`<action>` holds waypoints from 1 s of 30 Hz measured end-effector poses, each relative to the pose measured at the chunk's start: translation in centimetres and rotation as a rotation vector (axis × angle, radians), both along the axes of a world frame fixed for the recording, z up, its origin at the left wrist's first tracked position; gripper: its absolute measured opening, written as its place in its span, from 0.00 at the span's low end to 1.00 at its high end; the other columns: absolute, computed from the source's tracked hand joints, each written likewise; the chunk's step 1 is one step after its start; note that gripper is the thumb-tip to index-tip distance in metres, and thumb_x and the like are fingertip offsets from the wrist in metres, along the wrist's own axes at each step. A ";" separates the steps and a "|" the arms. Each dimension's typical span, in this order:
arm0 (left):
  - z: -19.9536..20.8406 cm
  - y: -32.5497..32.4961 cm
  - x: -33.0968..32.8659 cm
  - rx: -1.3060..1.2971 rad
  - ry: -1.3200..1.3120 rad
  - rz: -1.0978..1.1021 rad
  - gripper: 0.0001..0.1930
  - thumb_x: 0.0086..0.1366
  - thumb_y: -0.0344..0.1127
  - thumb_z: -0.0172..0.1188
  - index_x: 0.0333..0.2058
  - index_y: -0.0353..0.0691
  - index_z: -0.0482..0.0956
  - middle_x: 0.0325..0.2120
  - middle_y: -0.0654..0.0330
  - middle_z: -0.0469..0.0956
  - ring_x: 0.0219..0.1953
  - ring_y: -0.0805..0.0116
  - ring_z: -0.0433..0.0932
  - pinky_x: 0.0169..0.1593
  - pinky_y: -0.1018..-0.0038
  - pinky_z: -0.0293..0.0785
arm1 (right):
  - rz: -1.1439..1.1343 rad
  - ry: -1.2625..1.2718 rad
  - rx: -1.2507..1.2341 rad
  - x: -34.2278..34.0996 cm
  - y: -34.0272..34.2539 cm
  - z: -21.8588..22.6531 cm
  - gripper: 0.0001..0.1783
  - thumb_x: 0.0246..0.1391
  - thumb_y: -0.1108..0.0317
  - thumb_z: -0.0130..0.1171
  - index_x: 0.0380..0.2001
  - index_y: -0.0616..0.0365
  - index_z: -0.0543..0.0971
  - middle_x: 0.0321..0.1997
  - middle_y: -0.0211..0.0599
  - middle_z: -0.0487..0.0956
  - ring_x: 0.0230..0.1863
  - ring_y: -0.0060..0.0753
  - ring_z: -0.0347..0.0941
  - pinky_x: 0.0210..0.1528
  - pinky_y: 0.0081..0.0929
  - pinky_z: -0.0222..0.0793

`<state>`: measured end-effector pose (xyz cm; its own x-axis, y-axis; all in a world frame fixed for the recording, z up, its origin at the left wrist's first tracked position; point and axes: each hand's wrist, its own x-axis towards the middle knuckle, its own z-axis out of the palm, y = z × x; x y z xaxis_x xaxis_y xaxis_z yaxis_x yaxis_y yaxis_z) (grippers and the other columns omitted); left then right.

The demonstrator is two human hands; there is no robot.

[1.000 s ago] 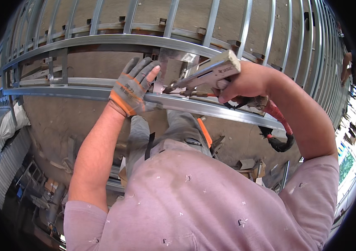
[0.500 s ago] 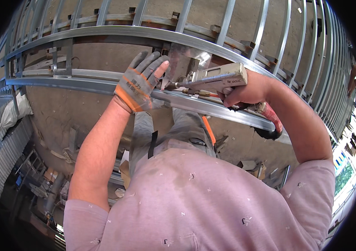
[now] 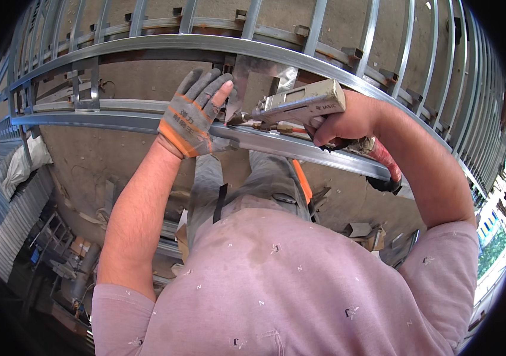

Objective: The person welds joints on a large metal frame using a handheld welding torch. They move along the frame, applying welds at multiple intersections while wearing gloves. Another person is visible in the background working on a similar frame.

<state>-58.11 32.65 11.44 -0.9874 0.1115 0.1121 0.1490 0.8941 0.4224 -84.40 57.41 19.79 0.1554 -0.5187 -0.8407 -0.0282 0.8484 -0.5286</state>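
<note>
The torch (image 3: 305, 102) has tilted flatter near the metal rail (image 3: 312, 152).

Dark characters stand in two short, slanted lines on the back of the grey glove (image 3: 190, 121) that covers the left hand (image 3: 196, 110), just above its orange wrist part. On the side of the grey, pistol-shaped tool (image 3: 303, 102), close to the right hand (image 3: 354, 121) which holds it, there is one short dark word with a small mark before it. The pink shirt (image 3: 253, 255) carries small scattered prints: white, letter-like signs, and black curved ones joined with a pale winged or flower-like figure. At the right edge, a blue and yellow patch (image 3: 487, 230) is too small for reading.
</note>
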 end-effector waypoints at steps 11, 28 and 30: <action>0.5 -0.1 -0.1 0.028 -0.004 -0.016 0.67 0.48 0.66 0.81 0.81 0.46 0.56 0.73 0.52 0.73 0.74 0.44 0.72 0.81 0.42 0.60 | 0.008 0.043 -0.006 0.2 -0.1 0.3 0.18 0.46 0.74 0.75 0.43 0.63 0.88 0.31 0.35 0.85 0.30 0.30 0.80 0.34 0.33 0.77; -0.3 -0.4 0.2 -0.045 0.010 -0.020 0.62 0.58 0.79 0.70 0.81 0.45 0.62 0.74 0.54 0.73 0.75 0.49 0.73 0.82 0.43 0.58 | 0.093 0.085 0.043 -0.2 -0.5 0.4 0.18 0.47 0.70 0.77 0.44 0.61 0.89 0.31 0.35 0.86 0.31 0.31 0.82 0.38 0.35 0.80; -0.3 -0.4 0.2 -0.050 0.017 -0.021 0.62 0.58 0.78 0.71 0.81 0.45 0.62 0.74 0.54 0.73 0.75 0.49 0.73 0.82 0.43 0.59 | 0.082 0.091 0.037 -0.2 -0.4 0.4 0.18 0.47 0.69 0.77 0.43 0.61 0.89 0.31 0.36 0.86 0.32 0.31 0.82 0.38 0.35 0.80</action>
